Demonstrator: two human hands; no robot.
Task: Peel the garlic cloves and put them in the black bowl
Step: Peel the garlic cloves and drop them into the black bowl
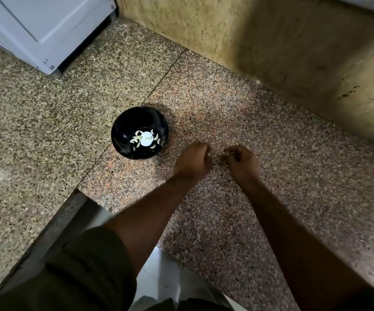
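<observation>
Cloves [144, 138], pale crescents, in round glossy black bowl [123, 129]; speckled granite counter [271, 142].

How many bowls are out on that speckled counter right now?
1. A single black bowl sits on the counter, just left of the person's left hand, with pale garlic cloves inside. Nothing else bowl-like shows, though the arms cover some counter.

Both hands [217, 162] motion-blurred, whatever their curled fingers pinch too small to tell, white appliance [44, 28] cut off at top-left edge
</observation>
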